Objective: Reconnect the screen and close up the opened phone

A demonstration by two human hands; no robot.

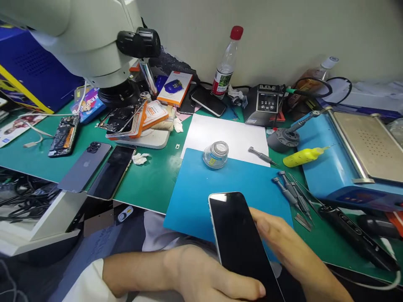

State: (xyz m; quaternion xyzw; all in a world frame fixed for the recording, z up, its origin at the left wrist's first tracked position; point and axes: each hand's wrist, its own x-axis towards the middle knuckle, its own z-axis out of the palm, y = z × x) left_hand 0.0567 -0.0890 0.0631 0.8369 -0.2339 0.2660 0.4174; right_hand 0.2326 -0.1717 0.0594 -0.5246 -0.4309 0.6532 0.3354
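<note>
Both hands hold a black-screened smartphone [241, 239] over the near edge of a blue work mat [195, 188]. My left hand [201, 277] grips its lower left side, thumb lying along the bottom edge. My right hand [283, 243] cups the phone's right edge from behind, thumb at the side. The screen is dark and faces up.
A small glass jar [215, 154] stands on the mat's far edge by a white sheet [229, 132]. Screwdrivers and tweezers [292, 191] lie to the right, near a yellow bottle [302, 156] and a blue heating plate [352, 155]. Two phones [97, 167] and a microscope [94, 46] are on the left.
</note>
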